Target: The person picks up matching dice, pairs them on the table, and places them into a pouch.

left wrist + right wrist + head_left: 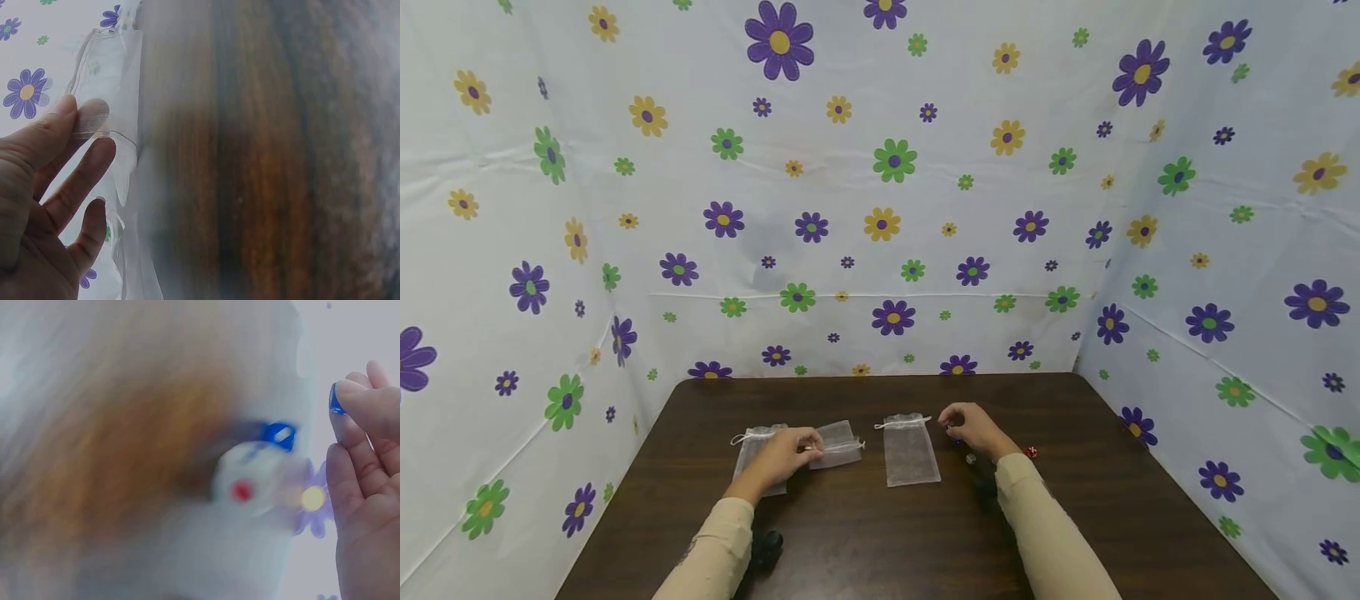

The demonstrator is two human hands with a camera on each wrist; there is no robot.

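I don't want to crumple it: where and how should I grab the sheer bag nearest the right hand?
On the bag, probably pinch the white drawstring from the left, where it juts past the edge; the bag lies flat.

A white sheer rectangular drawstring pouch (748,456) lies partly under the left hand (787,454), a second pouch (837,444) at its fingertips, a third pouch (912,457) just left of the right hand (974,427). A small clear piece (971,458) sits left of the right wrist, a small red piece (1032,452) right.
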